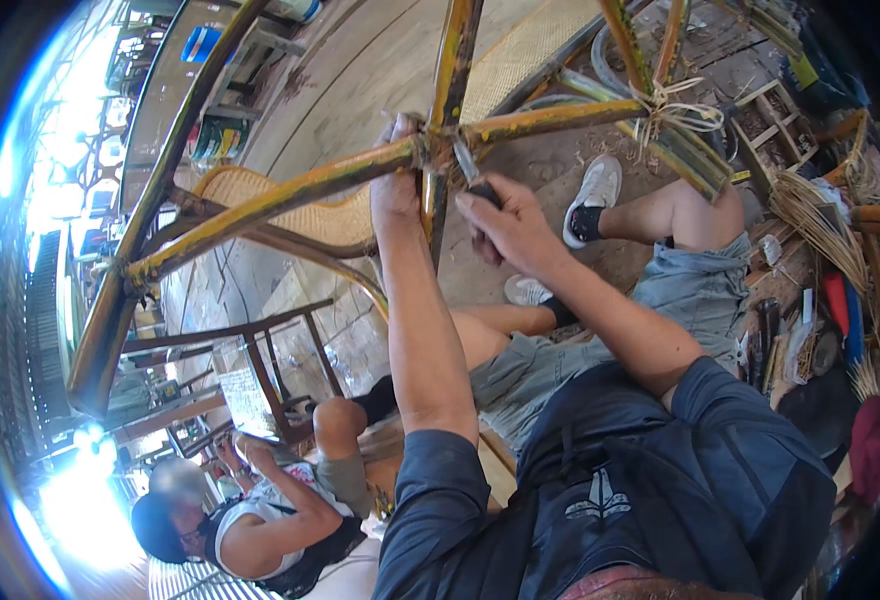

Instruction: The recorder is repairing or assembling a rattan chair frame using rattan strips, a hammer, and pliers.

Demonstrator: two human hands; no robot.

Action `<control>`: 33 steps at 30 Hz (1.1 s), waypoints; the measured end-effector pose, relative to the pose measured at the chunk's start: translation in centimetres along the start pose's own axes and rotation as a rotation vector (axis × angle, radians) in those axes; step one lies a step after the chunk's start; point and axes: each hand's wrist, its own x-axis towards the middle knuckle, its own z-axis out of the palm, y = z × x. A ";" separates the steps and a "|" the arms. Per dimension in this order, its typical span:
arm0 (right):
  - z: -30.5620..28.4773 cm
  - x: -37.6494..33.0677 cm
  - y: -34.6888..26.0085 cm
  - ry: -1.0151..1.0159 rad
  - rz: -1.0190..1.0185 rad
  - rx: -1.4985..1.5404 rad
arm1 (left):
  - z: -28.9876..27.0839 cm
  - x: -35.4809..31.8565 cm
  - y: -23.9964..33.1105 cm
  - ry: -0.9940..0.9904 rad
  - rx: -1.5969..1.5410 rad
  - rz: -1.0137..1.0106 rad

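Note:
A rattan or bamboo frame (310, 187) of brown and yellow poles spans the view in front of me. My left hand (397, 190) is closed at the upright pole, close to the joint where two poles cross. The crosspiece hides part of that hand. My right hand (513, 222) grips the dark handle of a knife (484, 190). Its metal blade points up and left, right at the bound joint (440, 150); whether it touches the binding, I cannot tell. Pale strips are knotted around another joint, forming a loose tie (675, 112) at the upper right.
Bundled cane strips (815, 215) and assorted tools (785, 330) lie at my right. At the lower left another person (280, 530) sits with raised hands near a dark wooden chair frame (270, 370). A woven panel (290, 205) is behind the poles.

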 end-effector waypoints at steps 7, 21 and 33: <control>0.6 -0.7 -1.1 0.012 0.065 0.035 | -0.2 -0.3 0.0 0.031 0.074 -0.016; -0.8 2.2 1.8 0.318 -0.568 -0.803 | 0.0 -0.7 0.4 0.041 0.123 0.052; -2.3 1.4 0.7 -0.278 0.169 0.185 | -0.9 -0.5 0.2 -0.023 0.095 -0.029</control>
